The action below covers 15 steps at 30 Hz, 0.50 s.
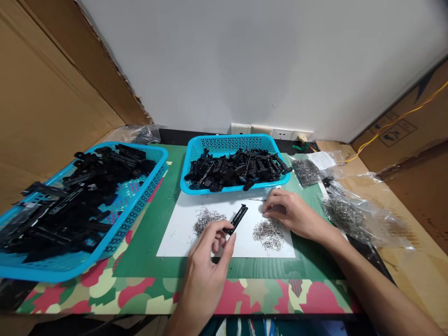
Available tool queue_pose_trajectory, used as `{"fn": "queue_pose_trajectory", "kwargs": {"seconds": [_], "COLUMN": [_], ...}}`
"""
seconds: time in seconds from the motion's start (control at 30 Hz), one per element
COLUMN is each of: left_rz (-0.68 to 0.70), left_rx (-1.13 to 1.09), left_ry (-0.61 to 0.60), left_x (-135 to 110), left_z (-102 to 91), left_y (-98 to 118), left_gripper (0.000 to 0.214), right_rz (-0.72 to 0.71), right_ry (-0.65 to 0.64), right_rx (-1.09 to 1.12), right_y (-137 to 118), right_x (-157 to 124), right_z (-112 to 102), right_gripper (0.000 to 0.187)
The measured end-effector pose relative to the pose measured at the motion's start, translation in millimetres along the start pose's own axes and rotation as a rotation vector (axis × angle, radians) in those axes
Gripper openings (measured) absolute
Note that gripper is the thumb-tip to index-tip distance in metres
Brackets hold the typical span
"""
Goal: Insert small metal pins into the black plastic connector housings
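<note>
My left hand [212,256] is closed, pinching a slim black slotted plastic part [239,218] between thumb and fingers over the white paper. The part is tilted, its far end pointing up and right. My right hand [289,212] is closed too, its fingertips together. From them a thin dark pointed tool [257,199] sticks out to the left; its exact kind is too small to tell. Just below that hand lies a pile of small metal springs or wire clips [269,234]. A second pile of wire pieces [206,219] is beyond my left hand.
A blue basket [235,189] heaped with black parts stands behind the paper [175,242]. Another blue basket [140,231] with black parts is at the left. Plastic bags of wire pieces [345,212] lie at the right. Cardboard [52,70] and a wall [245,60] surround the table.
</note>
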<state>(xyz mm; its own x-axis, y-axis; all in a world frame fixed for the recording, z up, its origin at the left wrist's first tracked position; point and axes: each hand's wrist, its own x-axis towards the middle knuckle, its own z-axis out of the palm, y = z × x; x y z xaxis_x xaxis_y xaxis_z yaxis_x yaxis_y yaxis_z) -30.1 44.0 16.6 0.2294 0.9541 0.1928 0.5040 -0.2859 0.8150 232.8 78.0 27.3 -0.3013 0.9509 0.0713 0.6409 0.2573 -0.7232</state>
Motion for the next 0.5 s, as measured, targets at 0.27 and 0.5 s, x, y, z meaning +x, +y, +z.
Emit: {"fn": "queue_pose_trajectory", "kwargs": {"seconds": [0.27, 0.5], "left_rz": [-0.062, -0.125], "left_rx": [-0.165, -0.243], "left_ry": [0.25, 0.397], "left_x": [-4.8, -4.1], "left_z": [-0.6, -2.4], "left_y": [-2.0, -2.3], "left_gripper": [0.012, 0.01], "right_rz": [-0.093, -0.096], "right_ry": [0.038, 0.085], "right_rx": [-0.024, -0.092], "right_y": [-5.6, -31.4], "right_x": [-3.3, 11.6], "right_z": [-0.3, 28.2], "right_gripper": [0.016, 0.011]}}
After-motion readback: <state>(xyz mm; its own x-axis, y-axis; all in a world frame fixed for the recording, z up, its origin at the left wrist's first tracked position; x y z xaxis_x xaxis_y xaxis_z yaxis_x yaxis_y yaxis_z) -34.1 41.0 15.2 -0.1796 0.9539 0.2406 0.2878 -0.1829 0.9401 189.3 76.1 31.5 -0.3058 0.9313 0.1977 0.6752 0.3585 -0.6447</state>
